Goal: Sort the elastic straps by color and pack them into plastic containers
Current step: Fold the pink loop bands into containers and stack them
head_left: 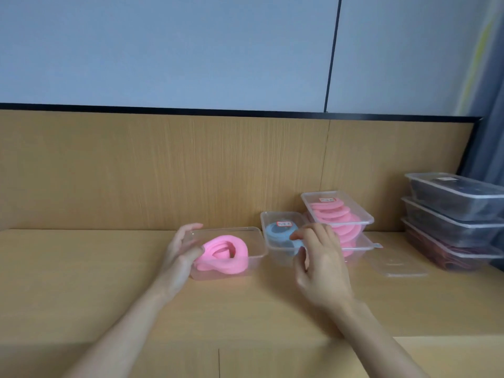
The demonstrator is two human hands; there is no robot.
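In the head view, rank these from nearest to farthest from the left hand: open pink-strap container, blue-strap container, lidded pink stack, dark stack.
1. The open pink-strap container, held by the left hand itself.
2. The blue-strap container, just right of it.
3. The lidded pink stack, further right and back.
4. The dark stack, at the far right.

Wooden counter (109, 282), pale blue wall (191, 50), grey curtain (491, 132).

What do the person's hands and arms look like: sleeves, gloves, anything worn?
Left hand and right hand are bare, with no gloves and no rings or markings visible. Neither arm shows a sleeve, watch or band down to the bottom edge of the frame. No cables or straps are attached to them.
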